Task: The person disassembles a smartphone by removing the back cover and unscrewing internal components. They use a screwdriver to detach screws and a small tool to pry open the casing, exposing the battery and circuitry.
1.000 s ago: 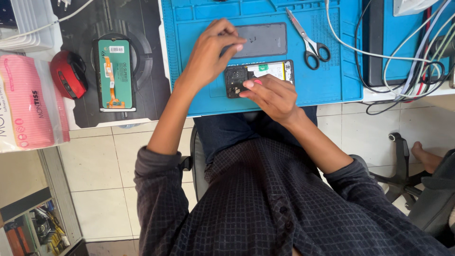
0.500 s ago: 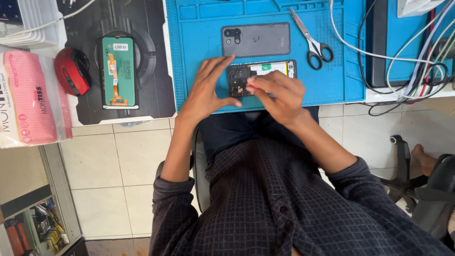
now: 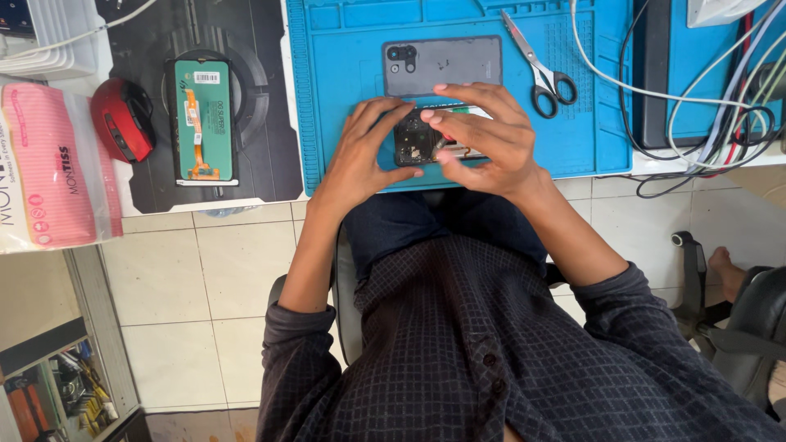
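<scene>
An opened phone body with its circuit board showing lies on the blue work mat. My left hand grips its left end, fingers curled around the edge. My right hand covers the right part of it, fingertips pressed on the board. Just beyond the phone lies a grey back cover with camera holes, flat on the mat.
Scissors lie on the mat's right side. A green-backed replacement screen rests on a black mat at left, beside a red mouse and a pink pack. White and black cables crowd the right edge.
My left hand came down from the grey back cover to the phone body's left end. My right hand has spread over the phone, hiding more of it.
</scene>
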